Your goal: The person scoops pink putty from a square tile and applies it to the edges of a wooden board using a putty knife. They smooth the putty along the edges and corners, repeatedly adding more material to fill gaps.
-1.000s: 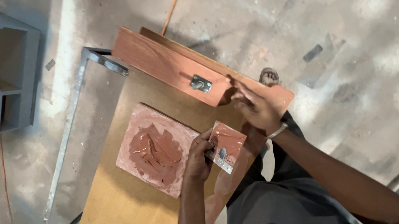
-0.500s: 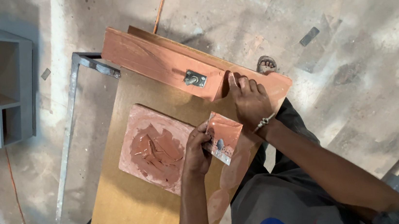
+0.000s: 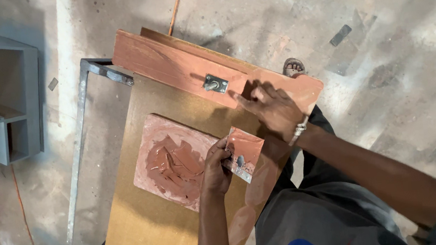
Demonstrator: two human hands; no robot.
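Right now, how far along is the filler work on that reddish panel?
Done: most of the reddish wooden panel already looks coated in red-brown filler. In hand: the right hand presses fingers onto the panel near the metal fitting, while the left hand holds a smeared scraper. Left: plenty of putty remains on the mixing board.

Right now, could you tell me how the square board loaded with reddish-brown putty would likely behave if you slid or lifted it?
The putty board looks flat and stiff, so it should slide rather than roll. Its wet-looking putty mound probably smears if tilted or touched.
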